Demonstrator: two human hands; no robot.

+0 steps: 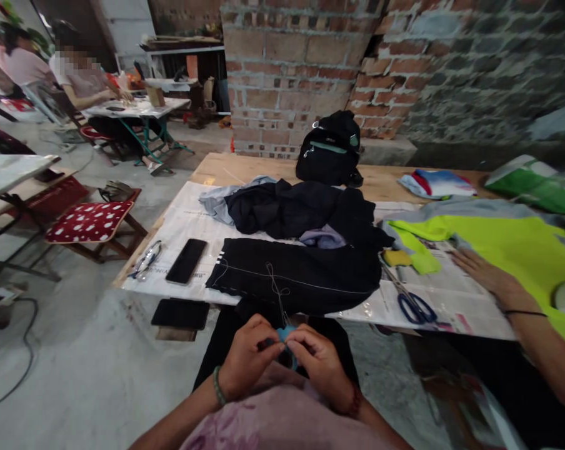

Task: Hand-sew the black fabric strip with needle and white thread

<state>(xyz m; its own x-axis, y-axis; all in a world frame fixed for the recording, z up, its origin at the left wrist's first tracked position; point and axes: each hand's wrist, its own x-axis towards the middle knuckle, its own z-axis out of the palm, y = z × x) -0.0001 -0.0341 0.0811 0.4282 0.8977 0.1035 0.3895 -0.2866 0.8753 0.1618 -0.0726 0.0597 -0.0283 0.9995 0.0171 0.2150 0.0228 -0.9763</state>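
Over my lap, my left hand (250, 355) and my right hand (320, 359) meet with fingertips pinched on a small light-blue object (286, 334). Its exact kind is partly hidden by my fingers. Pale thread (277, 284) runs from close to my fingers up to a loose loop on a black garment leg (305, 272). The leg lies flat at the table edge, with a long light line along it and white stripes at its left end. Behind it the rest of the dark garment (282, 206) is bunched up.
Scissors with blue handles (416, 306) and a yellow sponge-like block (397, 257) lie right of the leg. To the left are a phone (187, 260) and glasses (147, 259). A co-worker's hand (479, 270) rests by a neon-yellow garment (502, 240). A black backpack (329, 156) stands behind.
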